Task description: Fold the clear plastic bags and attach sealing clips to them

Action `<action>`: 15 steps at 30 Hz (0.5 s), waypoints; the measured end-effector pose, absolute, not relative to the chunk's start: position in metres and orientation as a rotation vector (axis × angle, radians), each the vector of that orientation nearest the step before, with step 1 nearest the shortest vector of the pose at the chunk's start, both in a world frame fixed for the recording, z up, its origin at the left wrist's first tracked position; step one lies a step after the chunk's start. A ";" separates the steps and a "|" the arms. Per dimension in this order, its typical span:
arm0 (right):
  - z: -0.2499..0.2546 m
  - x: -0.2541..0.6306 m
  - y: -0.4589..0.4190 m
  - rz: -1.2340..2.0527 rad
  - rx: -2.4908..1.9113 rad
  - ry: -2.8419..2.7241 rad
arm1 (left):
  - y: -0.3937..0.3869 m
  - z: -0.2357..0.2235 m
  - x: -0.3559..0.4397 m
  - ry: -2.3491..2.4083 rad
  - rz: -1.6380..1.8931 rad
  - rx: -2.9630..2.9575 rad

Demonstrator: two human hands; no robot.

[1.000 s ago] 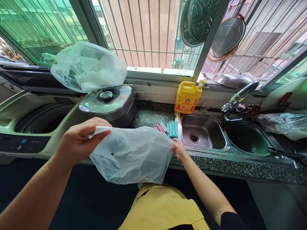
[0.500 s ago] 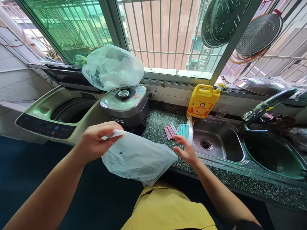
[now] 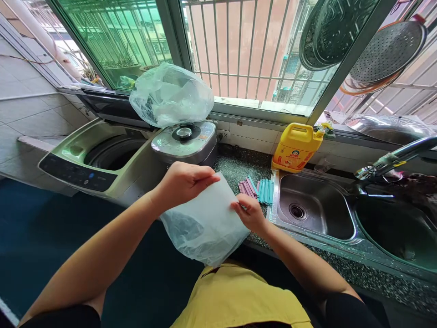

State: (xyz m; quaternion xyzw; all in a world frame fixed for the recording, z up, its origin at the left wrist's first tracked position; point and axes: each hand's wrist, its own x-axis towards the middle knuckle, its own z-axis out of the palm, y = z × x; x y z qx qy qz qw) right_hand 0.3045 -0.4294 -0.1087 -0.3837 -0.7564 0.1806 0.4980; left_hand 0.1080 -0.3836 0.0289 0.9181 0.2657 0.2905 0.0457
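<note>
The fingers of the left hand point(image 3: 186, 183) are pinching the top edge of a translucent plastic bag point(image 3: 208, 223) against the thumb. The fingers of the right hand point(image 3: 251, 214) are closing narrowly on its right edge, a little lower down. From where I'm standing, the bag is hanging between the hands and the yellow clothing point(image 3: 239, 298), at the front edge of the speckled counter point(image 3: 232, 160), its lower part bunching and creasing.

Just beyond the right hand, pink sticks point(image 3: 247, 187) and teal sticks point(image 3: 266, 192) are lying side by side on the counter, next to the metal sink point(image 3: 317, 205). A yellow jug point(image 3: 294, 152) is standing at the sink's back left corner, and the faucet point(image 3: 392, 159) is reaching out on the right. To the left, a rice cooker point(image 3: 186, 143) is sitting near the open washing machine point(image 3: 80, 175), while a puffy clear bag point(image 3: 172, 95) is resting behind it, by the window. Two perforated pans point(image 3: 387, 52) point(image 3: 336, 34) are hanging at the upper right.
</note>
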 end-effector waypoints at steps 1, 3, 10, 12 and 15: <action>-0.125 0.308 -0.434 0.425 -0.953 -1.838 | -0.382 0.031 0.105 0.829 0.904 2.783; -0.161 0.317 -0.446 0.359 -1.010 -1.866 | -0.379 0.034 0.098 0.865 0.938 2.756; -0.292 0.354 -0.532 0.367 -1.409 -2.052 | -0.367 0.038 0.085 0.838 0.949 2.825; -0.310 0.363 -0.551 0.526 -1.568 -2.142 | -0.365 0.037 0.085 0.758 0.916 2.874; -0.298 0.373 -0.551 0.816 -1.696 -2.296 | -0.367 0.032 0.089 0.716 0.827 2.928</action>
